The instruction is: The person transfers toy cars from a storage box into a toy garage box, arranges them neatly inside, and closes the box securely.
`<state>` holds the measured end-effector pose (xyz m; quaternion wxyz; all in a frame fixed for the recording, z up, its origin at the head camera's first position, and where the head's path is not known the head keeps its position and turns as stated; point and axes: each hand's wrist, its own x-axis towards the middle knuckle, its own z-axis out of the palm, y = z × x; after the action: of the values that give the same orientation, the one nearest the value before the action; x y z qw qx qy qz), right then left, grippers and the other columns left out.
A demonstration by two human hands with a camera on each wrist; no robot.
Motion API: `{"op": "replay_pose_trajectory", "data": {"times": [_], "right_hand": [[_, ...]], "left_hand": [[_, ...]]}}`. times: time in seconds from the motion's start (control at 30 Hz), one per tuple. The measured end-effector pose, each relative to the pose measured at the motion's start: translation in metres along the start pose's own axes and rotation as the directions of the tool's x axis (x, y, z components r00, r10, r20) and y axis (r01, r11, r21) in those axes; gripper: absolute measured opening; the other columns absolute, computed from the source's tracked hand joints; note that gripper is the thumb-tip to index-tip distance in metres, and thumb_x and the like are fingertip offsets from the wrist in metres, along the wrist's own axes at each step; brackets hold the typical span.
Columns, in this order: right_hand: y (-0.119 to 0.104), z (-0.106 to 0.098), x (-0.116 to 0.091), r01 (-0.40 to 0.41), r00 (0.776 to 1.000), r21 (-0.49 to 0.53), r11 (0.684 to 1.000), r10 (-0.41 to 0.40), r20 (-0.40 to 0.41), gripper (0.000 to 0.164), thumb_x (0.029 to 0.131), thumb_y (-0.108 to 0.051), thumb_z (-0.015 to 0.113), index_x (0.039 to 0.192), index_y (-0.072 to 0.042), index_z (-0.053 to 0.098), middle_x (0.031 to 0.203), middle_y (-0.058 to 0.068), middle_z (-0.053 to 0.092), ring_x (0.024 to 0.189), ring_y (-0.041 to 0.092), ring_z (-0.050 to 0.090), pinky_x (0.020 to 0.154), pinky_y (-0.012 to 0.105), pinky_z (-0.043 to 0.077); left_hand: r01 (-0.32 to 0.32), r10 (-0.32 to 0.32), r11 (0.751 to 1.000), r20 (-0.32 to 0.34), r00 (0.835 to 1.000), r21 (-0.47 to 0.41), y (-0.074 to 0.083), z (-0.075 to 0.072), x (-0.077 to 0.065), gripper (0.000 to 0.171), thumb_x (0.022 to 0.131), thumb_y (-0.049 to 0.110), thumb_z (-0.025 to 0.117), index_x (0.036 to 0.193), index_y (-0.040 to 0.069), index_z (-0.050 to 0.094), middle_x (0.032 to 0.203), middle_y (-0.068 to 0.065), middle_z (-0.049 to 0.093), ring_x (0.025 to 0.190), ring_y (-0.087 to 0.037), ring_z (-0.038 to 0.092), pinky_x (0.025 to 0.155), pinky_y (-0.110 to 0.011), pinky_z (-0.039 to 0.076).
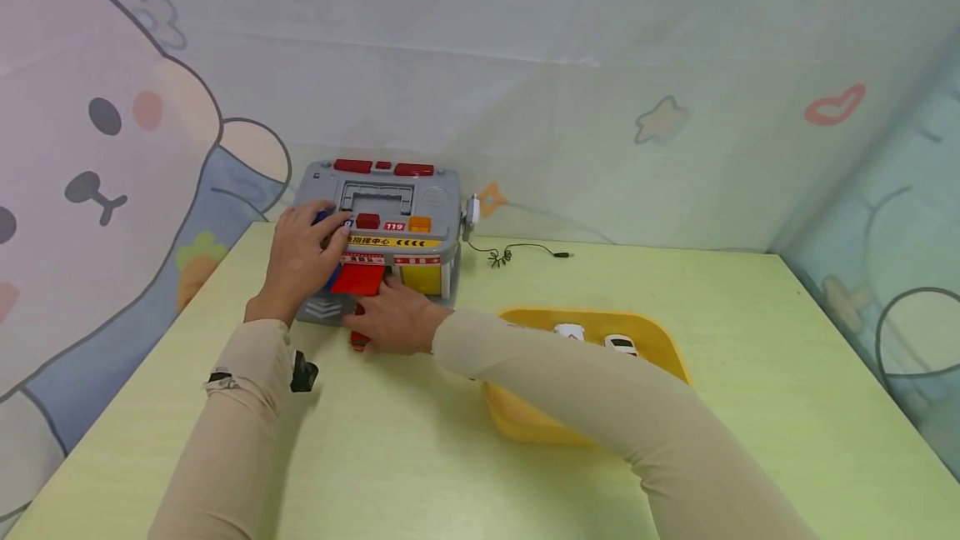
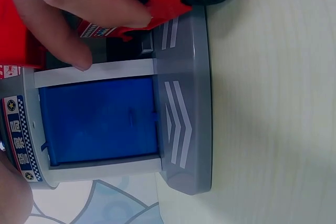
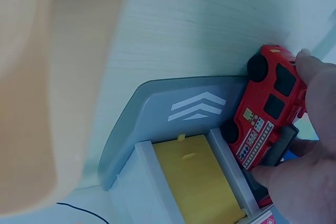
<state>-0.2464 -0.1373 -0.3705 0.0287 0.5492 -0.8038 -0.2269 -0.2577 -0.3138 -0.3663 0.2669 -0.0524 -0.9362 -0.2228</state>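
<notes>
A grey toy rescue station (image 1: 442, 190) stands at the back of the table, with colored buttons on its top. Its red middle door (image 1: 360, 279) is lifted, while the blue door (image 2: 100, 121) and yellow door (image 3: 197, 177) are down. My right hand (image 1: 397, 319) grips a red toy fire truck (image 3: 270, 98) by its sides. One end of the truck is in the middle bay, and the other sticks out past the grey ramp (image 2: 184, 103). My left hand (image 1: 300, 252) rests on the station's top left, fingers by a blue button.
A yellow bin (image 1: 517, 427) with white toy cars (image 1: 620, 344) in it sits to the right, partly under my right forearm. A thin black cable (image 1: 525, 247) lies right of the station. A printed cloth (image 1: 525, 107) hangs behind the table.
</notes>
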Motion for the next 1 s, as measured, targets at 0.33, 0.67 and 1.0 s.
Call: {"op": "replay_pose_trajectory", "data": {"times": [0.33, 0.67, 1.0], "right_hand": [[0.0024, 0.0033, 0.0015, 0.043, 0.999, 0.036, 0.998, -0.042, -0.032, 0.051, 0.096, -0.05, 0.059, 0.14, -0.027, 0.049, 0.144, 0.001, 0.053, 0.129, 0.02, 0.048, 0.117, 0.041, 0.037], [0.0009, 0.0006, 0.0021, 0.042, 0.998, 0.004, 0.999, -0.042, -0.043, 0.05, 0.097, -0.049, 0.057, 0.141, -0.026, 0.049, 0.146, 0.002, 0.052, 0.133, 0.019, 0.045, 0.12, 0.039, 0.034], [0.0028, 0.0015, 0.0038, 0.044, 0.994, -0.08, 0.996, -0.051, -0.093, 0.041, 0.1, -0.045, 0.055, 0.135, -0.025, 0.052, 0.138, 0.002, 0.059, 0.127, 0.018, 0.051, 0.116, 0.036, 0.04]], "left_hand": [[-0.003, 0.003, 1.0, -0.005, 1.0, 0.002, 0.0012, -0.0009, -0.0011, 0.038, 0.102, 0.023, 0.049, 0.132, 0.005, 0.065, 0.14, -0.023, 0.053, 0.135, -0.043, 0.043, 0.123, -0.059, 0.016], [-0.007, 0.007, 1.0, -0.013, 1.0, -0.005, 0.0011, -0.0004, -0.0006, 0.039, 0.102, 0.024, 0.049, 0.133, 0.006, 0.065, 0.14, -0.022, 0.053, 0.135, -0.042, 0.043, 0.123, -0.059, 0.016], [-0.029, 0.029, 1.0, -0.029, 0.999, -0.006, -0.0003, 0.0007, 0.001, 0.037, 0.102, 0.022, 0.051, 0.13, 0.004, 0.066, 0.139, -0.023, 0.054, 0.133, -0.042, 0.044, 0.123, -0.06, 0.017]]}}
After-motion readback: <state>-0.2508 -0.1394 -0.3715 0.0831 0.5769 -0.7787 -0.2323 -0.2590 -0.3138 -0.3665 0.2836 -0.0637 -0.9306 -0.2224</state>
